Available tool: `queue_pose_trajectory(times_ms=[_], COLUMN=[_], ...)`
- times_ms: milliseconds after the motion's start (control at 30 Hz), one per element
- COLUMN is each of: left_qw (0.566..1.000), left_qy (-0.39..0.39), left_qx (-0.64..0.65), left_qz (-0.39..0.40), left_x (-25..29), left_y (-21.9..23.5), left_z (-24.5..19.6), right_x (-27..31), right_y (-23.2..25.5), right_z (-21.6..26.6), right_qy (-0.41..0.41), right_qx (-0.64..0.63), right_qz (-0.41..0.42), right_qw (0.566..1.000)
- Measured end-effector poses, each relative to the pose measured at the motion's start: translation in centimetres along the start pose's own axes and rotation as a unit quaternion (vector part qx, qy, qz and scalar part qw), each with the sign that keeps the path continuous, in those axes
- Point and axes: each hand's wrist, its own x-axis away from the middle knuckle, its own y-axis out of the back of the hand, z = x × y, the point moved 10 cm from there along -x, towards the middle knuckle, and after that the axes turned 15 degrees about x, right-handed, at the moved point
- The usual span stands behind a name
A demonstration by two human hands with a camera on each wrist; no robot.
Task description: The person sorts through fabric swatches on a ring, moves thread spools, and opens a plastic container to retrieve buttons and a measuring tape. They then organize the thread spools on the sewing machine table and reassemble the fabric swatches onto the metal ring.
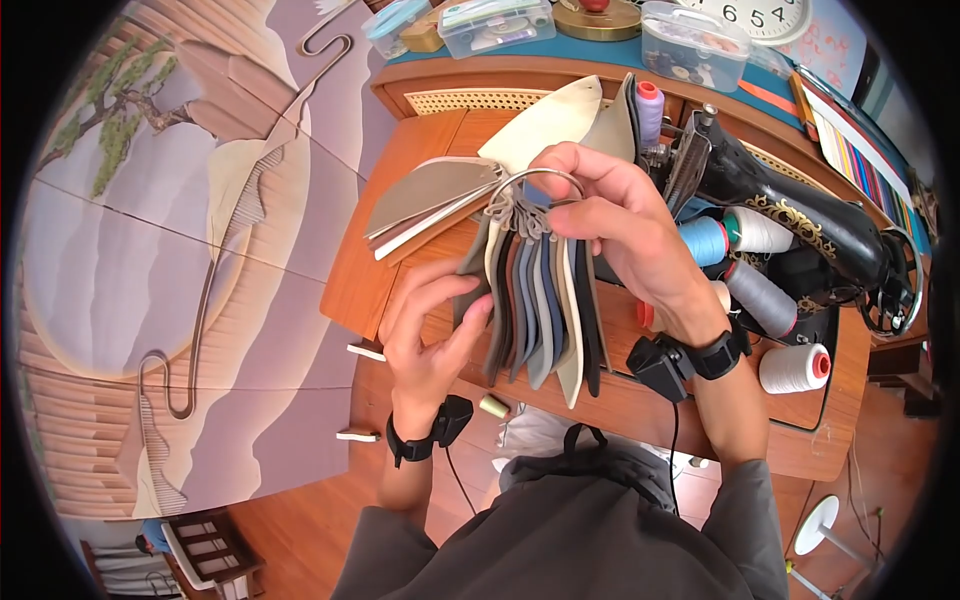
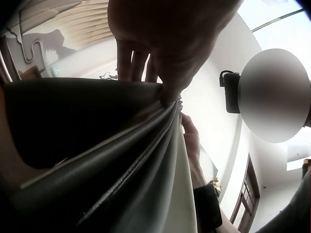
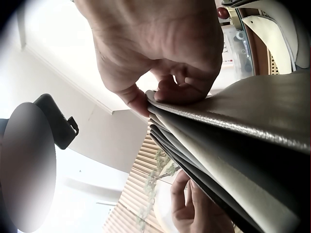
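A bundle of leather swatches (image 1: 543, 318) in greys, browns, blue and cream hangs from a metal ring (image 1: 517, 177) over the wooden table. My right hand (image 1: 635, 235) pinches the ring at its upper right, thumb and fingers close to the swatches' tied ends. At the bundle's left side, my left hand (image 1: 425, 315) holds a dark grey swatch (image 2: 77, 116) between thumb and fingers. A few brown and white swatches (image 1: 430, 195) fan out to the left of the ring. In the right wrist view the swatch edges (image 3: 228, 127) spread apart below the right hand.
Behind the bundle lie cream leather pieces (image 1: 540, 125). A black sewing machine (image 1: 800, 200) stands at the right, with thread spools around it, including a white spool (image 1: 792, 369). Plastic boxes (image 1: 495, 28) line the back shelf. A painted folding panel (image 1: 290, 330) is at the left.
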Motion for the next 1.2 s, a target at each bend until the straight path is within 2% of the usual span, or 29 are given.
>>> queue_pose_trajectory(times_ms=[400, 467, 500, 567, 700, 800, 1067, 1200], left_qw=[0.998, 0.998, 0.998, 0.994, 0.995, 0.997, 0.999, 0.999], left_qy=[-0.02, -0.024, -0.024, -0.097, -0.081, -0.038, -0.022, -0.019], left_qx=[0.008, 0.059, 0.059, -0.026, -0.06, -0.073, 0.008, -0.023], left_qz=[0.053, -0.005, -0.006, 0.044, 0.009, -0.009, 0.031, 0.033], left_x=[-0.2, 0.1, -0.1, -0.3, -0.3, -0.3, -0.5, -0.2], left_y=[-1.3, -0.7, -0.6, -1.3, -0.9, -0.4, -0.8, -0.7], left_z=[-0.5, -0.3, -0.2, -1.7, -1.9, -1.3, -1.3, -1.0], right_x=[-0.1, -0.1, -0.2, -0.2, -0.1, 0.0, -0.3, -0.4], right_y=[-0.1, -0.1, -0.1, -0.2, -0.5, -0.1, 0.0, -0.1], right_z=[-0.2, -0.2, -0.2, -0.2, 0.6, 0.1, -0.4, -0.4], right_qy=[0.005, 0.007, 0.008, 0.009, -0.003, -0.009, 0.011, 0.015], right_qx=[-0.003, -0.005, -0.001, 0.003, 0.004, 0.005, 0.01, 0.007], right_qz=[0.01, 0.014, 0.018, 0.023, 0.006, -0.002, 0.005, 0.01], right_qw=[1.0, 1.0, 1.0, 1.0, 1.0, 1.0, 1.0, 1.0])
